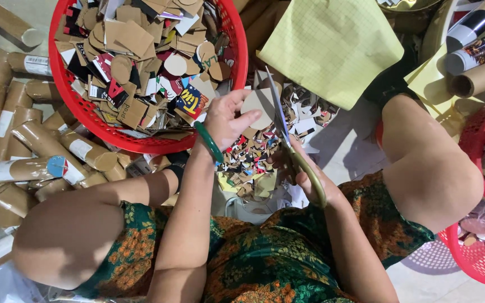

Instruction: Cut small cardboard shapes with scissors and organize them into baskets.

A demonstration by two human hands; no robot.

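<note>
**Scissors at a cardboard piece, over a floor of scraps**

The left hand point(227, 119) pinches a small piece of brown cardboard point(259, 104) between thumb and fingers, holding it up just in front of the red basket point(63, 84). A green bangle point(209, 142) sits on that wrist. The right hand point(310, 174) is closed through the yellow handles of a pair of scissors point(280, 120), whose blades point up and away and lie against the right edge of the cardboard piece; how far the blades are parted cannot be told.

The red basket is heaped with cut cardboard pieces, brown and printed. Below the hands, a pile of small cuttings point(251, 160) lies on the floor between the person's knees. To the left, many cardboard tubes point(26, 140) lie stacked beside the basket. A sheet of yellow paper point(332, 47) lies past the hands on the right, near more tubes in the far right corner. A second red basket point(481, 261) stands by the right knee.
</note>
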